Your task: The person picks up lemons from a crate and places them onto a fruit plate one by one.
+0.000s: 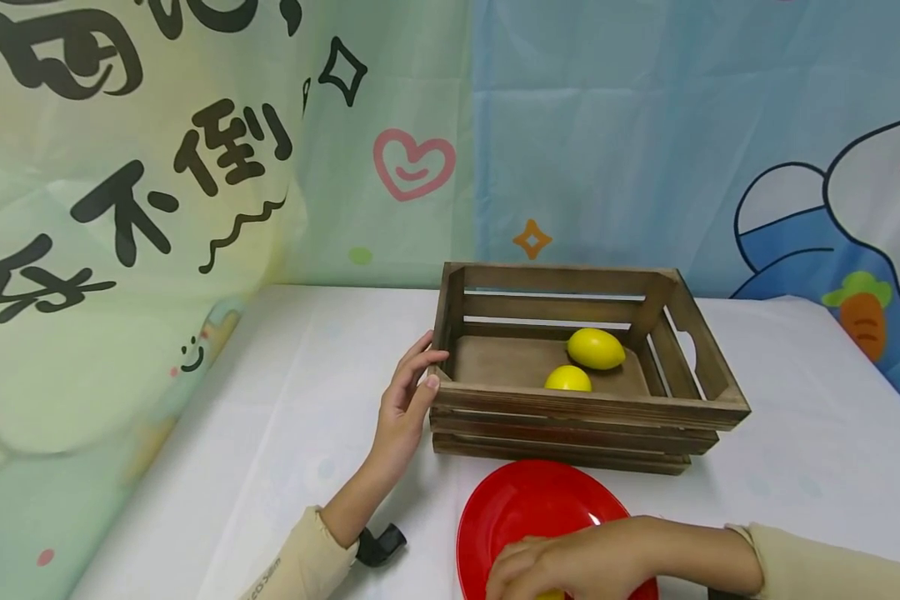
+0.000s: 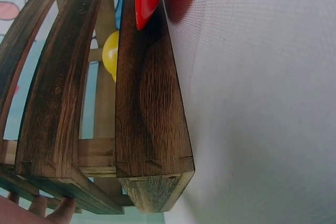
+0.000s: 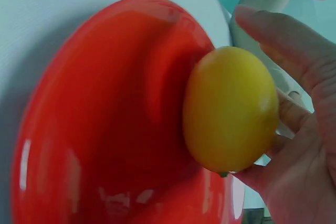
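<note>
A brown slatted wooden crate point(image 1: 570, 400) stands on the white table with two yellow lemons, one lemon point(image 1: 596, 348) deeper in and another lemon point(image 1: 568, 378) by the front wall. My left hand point(image 1: 405, 400) rests its fingertips and thumb against the crate's left end, near the front corner. In front of the crate lies a red plate point(image 1: 525, 500). My right hand point(image 1: 570, 567) is over this plate, its fingers curled round a third lemon point(image 3: 231, 111). The right wrist view shows that lemon against the plate, with one finger held apart from it.
A white cloth point(image 1: 285, 433) covers the table. Behind it hangs a printed backdrop point(image 1: 585, 125) with writing and cartoon figures. A black strap piece point(image 1: 381, 546) shows at my left sleeve. The plate lies close to the crate's front.
</note>
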